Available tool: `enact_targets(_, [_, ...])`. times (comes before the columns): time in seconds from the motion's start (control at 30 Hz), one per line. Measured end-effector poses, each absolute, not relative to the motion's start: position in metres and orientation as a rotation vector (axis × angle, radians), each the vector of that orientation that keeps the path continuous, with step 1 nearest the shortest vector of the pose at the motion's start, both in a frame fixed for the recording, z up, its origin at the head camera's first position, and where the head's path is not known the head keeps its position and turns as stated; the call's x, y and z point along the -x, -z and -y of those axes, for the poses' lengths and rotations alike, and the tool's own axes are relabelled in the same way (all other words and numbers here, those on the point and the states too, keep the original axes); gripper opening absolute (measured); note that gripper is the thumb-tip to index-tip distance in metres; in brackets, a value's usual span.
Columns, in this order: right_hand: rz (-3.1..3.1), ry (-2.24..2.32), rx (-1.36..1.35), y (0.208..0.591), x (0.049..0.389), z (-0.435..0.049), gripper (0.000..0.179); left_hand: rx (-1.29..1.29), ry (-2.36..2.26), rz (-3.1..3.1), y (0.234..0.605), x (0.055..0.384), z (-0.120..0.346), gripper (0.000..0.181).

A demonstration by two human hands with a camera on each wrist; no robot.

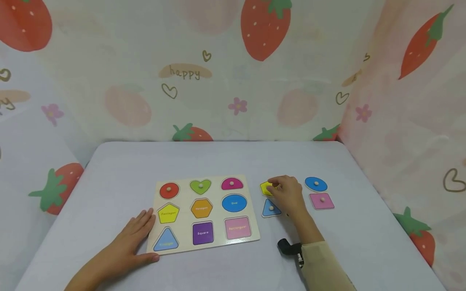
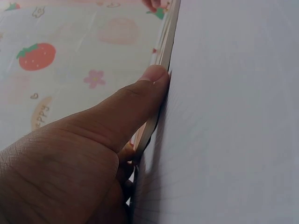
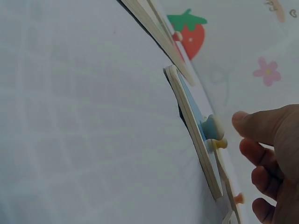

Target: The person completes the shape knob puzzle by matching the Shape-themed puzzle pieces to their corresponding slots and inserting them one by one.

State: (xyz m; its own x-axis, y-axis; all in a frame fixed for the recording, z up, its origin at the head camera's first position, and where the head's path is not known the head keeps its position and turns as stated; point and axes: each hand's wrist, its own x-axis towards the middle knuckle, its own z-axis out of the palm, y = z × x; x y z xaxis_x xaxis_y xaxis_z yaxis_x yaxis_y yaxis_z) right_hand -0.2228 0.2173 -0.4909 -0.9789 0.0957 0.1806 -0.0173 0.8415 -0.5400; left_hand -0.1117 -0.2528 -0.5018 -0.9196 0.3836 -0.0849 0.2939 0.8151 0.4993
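Note:
My left hand [image 1: 131, 238] lies at the left edge of a wooden shape puzzle board [image 1: 183, 226], fingers straight; its thumb [image 2: 135, 100] touches the board's near edge. A red circle [image 1: 164, 194], a green heart [image 1: 194, 185] and a magenta half-circle [image 1: 226, 186], all knobbed, sit in the top row. Beneath them are printed recesses, including Pentagon, Hexagon and Oval. My right hand [image 1: 289, 196] hovers over a yellow knobbed piece [image 1: 264, 190], partly hidden. Its thumb and fingers are bent but apart from the knobs in the right wrist view. A blue triangle piece [image 1: 267, 211] lies just nearer.
Right of my right hand lie a blue oval piece [image 1: 311, 183] and a pink rectangle piece [image 1: 316, 202]. Part of another piece is hidden under that hand. A black device [image 1: 289, 247] is at my right wrist. Strawberry-print cloth [image 1: 225, 105] surrounds the white table [image 1: 218, 157].

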Motion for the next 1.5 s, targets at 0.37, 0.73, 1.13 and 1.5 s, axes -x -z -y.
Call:
enact_targets(0.37, [2.857,-0.796,0.072,0.503,0.224,-0.227,0.028,-0.523,-0.742,-2.799,0.502,0.112,0.249,0.116])
enact_targets(0.73, [2.817,-0.784,0.060,0.511,0.227,-0.229,0.023,-0.500,-0.744,-2.797,0.503,0.111,0.248,0.117])
enact_targets(1.13, [2.818,-0.727,0.039,0.509,0.228,-0.223,0.022,-0.563,-0.722,-2.822,0.498,0.110,0.250,0.116])
enact_targets(1.5, [2.790,-0.745,0.053,0.503,0.228,-0.219,0.020,-0.558,-0.738,-2.821,0.497,0.111,0.251,0.116])
